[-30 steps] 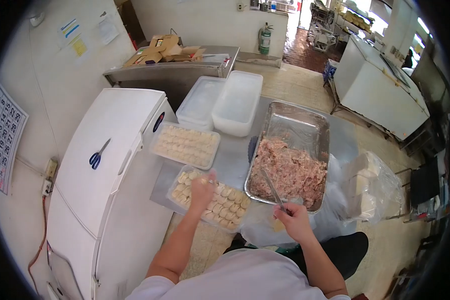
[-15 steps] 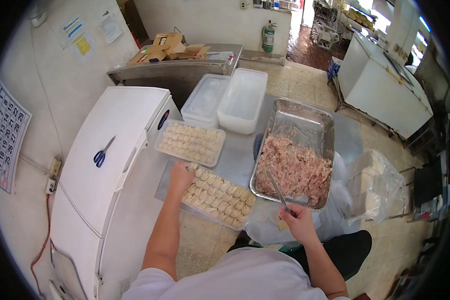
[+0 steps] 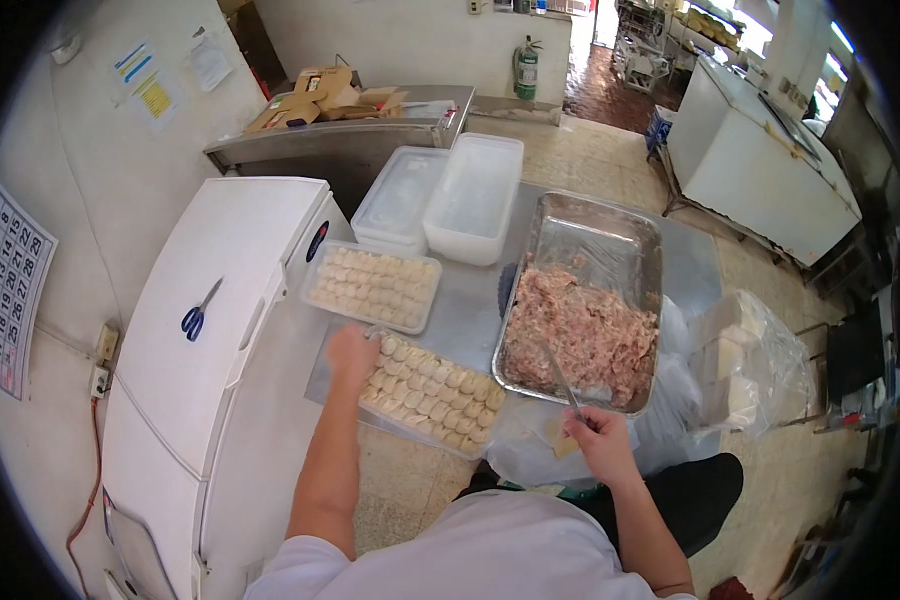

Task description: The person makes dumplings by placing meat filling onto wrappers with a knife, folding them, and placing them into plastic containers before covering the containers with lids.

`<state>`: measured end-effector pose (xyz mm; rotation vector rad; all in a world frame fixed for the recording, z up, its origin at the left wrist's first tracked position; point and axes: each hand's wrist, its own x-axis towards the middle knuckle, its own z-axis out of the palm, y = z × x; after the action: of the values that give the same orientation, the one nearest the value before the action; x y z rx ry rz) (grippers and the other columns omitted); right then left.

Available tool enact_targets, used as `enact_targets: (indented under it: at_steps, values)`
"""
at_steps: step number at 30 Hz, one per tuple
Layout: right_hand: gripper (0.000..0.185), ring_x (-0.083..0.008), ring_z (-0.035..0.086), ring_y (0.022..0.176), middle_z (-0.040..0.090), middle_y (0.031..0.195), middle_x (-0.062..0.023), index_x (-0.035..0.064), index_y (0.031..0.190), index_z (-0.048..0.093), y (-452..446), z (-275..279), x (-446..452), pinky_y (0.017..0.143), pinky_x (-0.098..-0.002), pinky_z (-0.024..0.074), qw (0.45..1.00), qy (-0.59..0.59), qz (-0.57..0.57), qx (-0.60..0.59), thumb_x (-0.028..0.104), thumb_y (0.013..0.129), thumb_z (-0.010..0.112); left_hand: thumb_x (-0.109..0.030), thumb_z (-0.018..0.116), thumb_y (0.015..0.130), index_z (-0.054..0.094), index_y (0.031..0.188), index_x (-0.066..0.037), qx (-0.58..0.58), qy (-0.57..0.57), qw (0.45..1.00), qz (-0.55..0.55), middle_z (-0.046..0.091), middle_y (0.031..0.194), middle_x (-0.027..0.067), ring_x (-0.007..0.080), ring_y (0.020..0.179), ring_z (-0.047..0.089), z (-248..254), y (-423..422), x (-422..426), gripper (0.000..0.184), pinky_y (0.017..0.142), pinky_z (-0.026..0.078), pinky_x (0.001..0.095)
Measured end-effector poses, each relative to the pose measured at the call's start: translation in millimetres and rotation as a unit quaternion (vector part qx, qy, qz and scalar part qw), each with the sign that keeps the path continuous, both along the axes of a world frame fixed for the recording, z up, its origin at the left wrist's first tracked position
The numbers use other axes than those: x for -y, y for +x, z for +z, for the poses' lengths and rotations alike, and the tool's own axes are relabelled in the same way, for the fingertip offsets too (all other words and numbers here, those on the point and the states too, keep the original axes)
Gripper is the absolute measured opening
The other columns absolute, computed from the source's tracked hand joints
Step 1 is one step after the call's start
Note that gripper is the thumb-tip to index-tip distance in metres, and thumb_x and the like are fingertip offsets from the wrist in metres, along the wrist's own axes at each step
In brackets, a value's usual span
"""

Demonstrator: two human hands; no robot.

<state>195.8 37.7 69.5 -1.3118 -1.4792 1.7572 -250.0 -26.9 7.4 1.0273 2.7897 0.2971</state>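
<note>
Dressed in a plain white T-shirt point(image 3: 470, 548) and black trousers point(image 3: 705, 500).
Cut loose across the torso in light fabric, softly creased, tinged faintly lilac where shaded; finished with short sleeves, wide at the left hem point(image 3: 315, 552), ending above the elbow, and showing only a sliver of the right hem point(image 3: 682, 594) near the lower edge of the view. Bare along both forearms, down to an ungloved left hand point(image 3: 352, 355) and right hand point(image 3: 602, 445).
</note>
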Motion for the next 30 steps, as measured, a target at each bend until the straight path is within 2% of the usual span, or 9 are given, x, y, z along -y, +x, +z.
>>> enact_targets:
  at_steps: [2,8,9,11,13,19,24,26,30]
  values:
    - [0.016,-0.0052,0.057,0.073,0.068,0.081,-0.0006,-0.0053,0.104,0.073,9,-4,-6,0.067,-0.0226,0.0449,1.000,0.001,-0.010,0.004,0.005,0.093,0.067,-0.036,0.073,0.087,0.078,0.087,-0.008,0.009,0.015,1.000,0.002,0.075,0.090,0.0176,0.0367,0.088,0.072,2,1,4,0.028,0.077,0.056,0.0458]
    - [0.028,-0.0114,0.059,0.072,0.068,0.079,-0.0067,-0.0041,0.115,0.072,44,22,-35,0.069,-0.0268,0.0485,0.967,0.156,-0.043,0.195,0.003,0.088,0.068,-0.018,0.068,0.093,0.078,0.092,-0.005,0.052,0.313,0.947,0.047,0.075,0.083,0.0147,0.0228,0.076,0.071,24,22,25,0.017,0.070,0.053,0.0361]
    - [0.029,-0.0227,0.066,0.074,0.068,0.080,-0.0144,-0.0015,0.113,0.072,49,30,-39,0.071,-0.0361,0.0527,0.949,0.181,-0.038,0.254,0.002,0.085,0.066,-0.016,0.068,0.093,0.078,0.094,-0.004,0.085,0.278,0.955,0.053,0.075,0.082,0.0137,0.0200,0.075,0.070,32,36,24,0.016,0.069,0.052,0.0349]
    - [0.027,-0.0328,0.068,0.080,0.070,0.086,-0.0193,-0.0002,0.110,0.073,65,22,-46,0.075,-0.0436,0.0537,0.896,0.288,-0.017,0.337,0.002,0.085,0.064,-0.014,0.067,0.094,0.078,0.096,-0.002,0.150,0.207,0.965,0.059,0.074,0.080,0.0119,0.0144,0.073,0.068,50,66,22,0.015,0.068,0.051,0.0324]
    - [0.025,-0.0439,0.067,0.094,0.071,0.098,-0.0240,0.0039,0.104,0.074,73,28,-53,0.082,-0.0530,0.0535,0.859,0.286,0.035,0.423,0.005,0.082,0.062,-0.010,0.067,0.093,0.077,0.097,-0.002,0.230,0.269,0.935,0.007,0.074,0.080,0.0103,0.0124,0.073,0.066,35,100,17,0.014,0.068,0.051,0.0305]
    - [0.026,-0.0406,0.069,0.095,0.072,0.095,-0.0222,0.0054,0.100,0.076,55,19,-50,0.086,-0.0498,0.0553,0.782,0.214,0.149,0.566,0.007,0.080,0.060,-0.007,0.068,0.091,0.077,0.103,-0.003,0.355,0.273,0.882,-0.148,0.075,0.083,0.0087,0.0128,0.073,0.067,14,188,-2,0.016,0.068,0.053,0.0282]
    - [0.024,-0.0407,0.068,0.097,0.070,0.100,-0.0234,0.0030,0.100,0.075,47,-21,-38,0.085,-0.0507,0.0540,0.818,0.260,0.095,0.504,0.008,0.081,0.061,-0.012,0.072,0.090,0.076,0.104,-0.002,0.386,0.283,0.869,-0.124,0.075,0.081,0.0094,0.0118,0.073,0.067,27,193,-33,0.018,0.068,0.053,0.0279]
    - [0.023,-0.0413,0.066,0.096,0.068,0.099,-0.0232,0.0025,0.099,0.075,49,-32,-37,0.084,-0.0508,0.0537,0.820,0.284,0.077,0.490,0.009,0.081,0.063,-0.013,0.073,0.091,0.076,0.104,0.000,0.379,0.322,0.860,-0.111,0.074,0.079,0.0058,0.0087,0.073,0.065,4,170,-52,0.019,0.070,0.052,0.0264]
    - [0.024,-0.0417,0.063,0.094,0.066,0.096,-0.0220,0.0035,0.101,0.074,50,-29,-32,0.082,-0.0502,0.0524,0.799,0.361,0.038,0.479,0.012,0.079,0.069,-0.014,0.069,0.091,0.075,0.100,-0.003,0.204,0.347,0.911,-0.087,0.074,0.082,0.0114,0.0243,0.075,0.070,13,106,-86,0.016,0.073,0.054,0.0350]
